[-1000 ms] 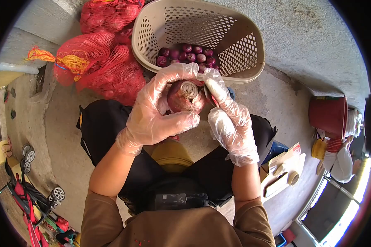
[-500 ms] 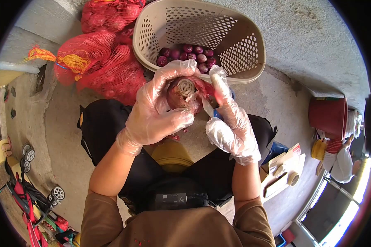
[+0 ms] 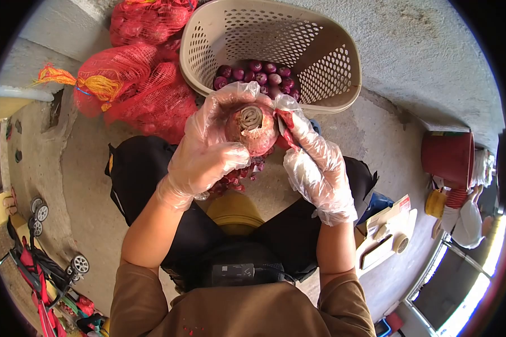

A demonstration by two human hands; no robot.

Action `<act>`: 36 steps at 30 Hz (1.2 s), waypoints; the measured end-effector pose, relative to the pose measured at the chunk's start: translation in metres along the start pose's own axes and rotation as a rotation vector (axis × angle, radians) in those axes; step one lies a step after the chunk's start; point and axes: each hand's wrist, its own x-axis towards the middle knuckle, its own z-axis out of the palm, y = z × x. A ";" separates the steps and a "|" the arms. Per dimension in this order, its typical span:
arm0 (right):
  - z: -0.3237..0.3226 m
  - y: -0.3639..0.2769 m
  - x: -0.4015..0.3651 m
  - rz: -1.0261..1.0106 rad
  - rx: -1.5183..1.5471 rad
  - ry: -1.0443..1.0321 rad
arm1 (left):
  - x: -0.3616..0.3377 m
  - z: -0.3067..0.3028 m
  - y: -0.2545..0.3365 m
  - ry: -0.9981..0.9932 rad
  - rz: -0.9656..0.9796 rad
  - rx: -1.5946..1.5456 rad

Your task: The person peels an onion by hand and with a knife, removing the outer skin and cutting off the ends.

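My left hand (image 3: 203,147), in a clear plastic glove, is closed around a large red onion (image 3: 261,139) whose dry, cut-looking end faces up. To its right, my right hand (image 3: 320,174), also gloved, grips a small knife that is mostly hidden now. A strip of dark red onion skin (image 3: 288,133) hangs between my right fingers and the onion. Loose peels (image 3: 230,182) lie below the hands, between my knees. Behind them stands a beige perforated basket (image 3: 351,56) with several purple onions (image 3: 260,77) at its bottom.
Red mesh sacks (image 3: 146,95) of onions rest left of the basket, by the wall. A yellow container (image 3: 234,213) sits between my legs. On the right are cardboard pieces (image 3: 385,233) and a dark red bin (image 3: 447,160). A folded stroller (image 3: 39,264) lies at the lower left.
My right hand has drawn slightly away from the onion with a strip of skin. The knife's blade and blue handle, plain before, are now mostly hidden. More peels show below.
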 end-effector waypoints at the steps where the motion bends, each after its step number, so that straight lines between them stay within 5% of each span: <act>1: -0.001 0.000 0.000 0.003 0.000 -0.006 | 0.000 0.002 0.001 0.012 -0.012 -0.014; 11: 0.003 0.000 -0.002 -0.018 0.009 0.023 | -0.001 0.001 -0.002 0.024 0.010 0.000; 18: -0.004 -0.002 -0.004 0.018 -0.027 -0.083 | -0.002 -0.003 -0.011 0.009 0.131 0.279; 22: -0.002 0.007 -0.001 -0.153 -0.128 -0.071 | 0.000 -0.007 -0.011 -0.067 0.167 0.301; 36: -0.001 -0.005 0.000 0.008 -0.096 -0.084 | 0.002 -0.018 -0.005 -0.127 0.258 0.501</act>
